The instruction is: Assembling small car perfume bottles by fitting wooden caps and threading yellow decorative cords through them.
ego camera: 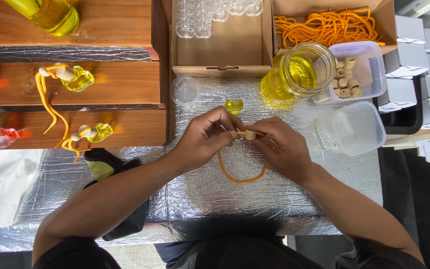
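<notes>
over crinkled foil (294,199), both hands' grip on ridged wooden cap (250,134), orange cord (242,177)

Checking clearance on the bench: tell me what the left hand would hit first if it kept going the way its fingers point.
The left hand points rightward at the wooden bead on the orange cord. It would meet that bead first, with the right hand just behind it.

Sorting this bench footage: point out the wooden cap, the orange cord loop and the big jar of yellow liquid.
wooden cap (250,134), head view, on its ribbed side.
orange cord loop (242,180), head view, on the loop's bottom curve.
jar of yellow liquid (302,72), head view, on its glass wall.
</notes>
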